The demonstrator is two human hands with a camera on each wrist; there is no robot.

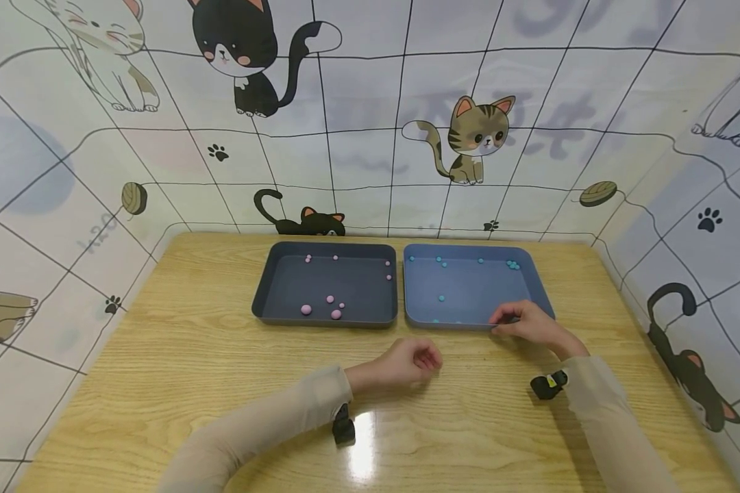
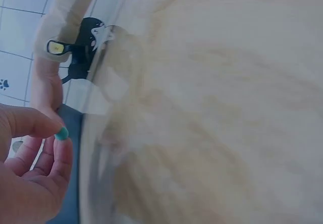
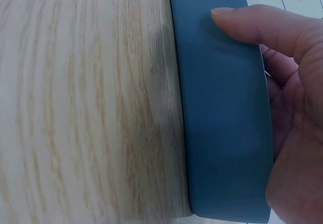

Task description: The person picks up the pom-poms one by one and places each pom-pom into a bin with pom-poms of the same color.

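Observation:
My left hand (image 1: 407,361) hovers over the wooden table, in front of the trays. In the left wrist view, its thumb and fingertip pinch a small teal ball (image 2: 61,133). My right hand (image 1: 530,323) grips the front wall of the blue tray (image 1: 469,326) near its right corner. The right wrist view shows the thumb (image 3: 242,24) against the outer wall, while the other fingers reach over the rim and are partly hidden. Several teal balls (image 1: 441,298) lie inside this tray, most of them along the back, with a cluster (image 1: 513,265) at the back right.
Left of the blue tray, almost side by side with it, stands a dark grey tray (image 1: 325,324). Several pink balls of different sizes lie in it, including a larger one (image 1: 306,310). Behind the wooden table (image 1: 179,356) hangs a cat-printed sheet (image 1: 370,157), which also covers both sides.

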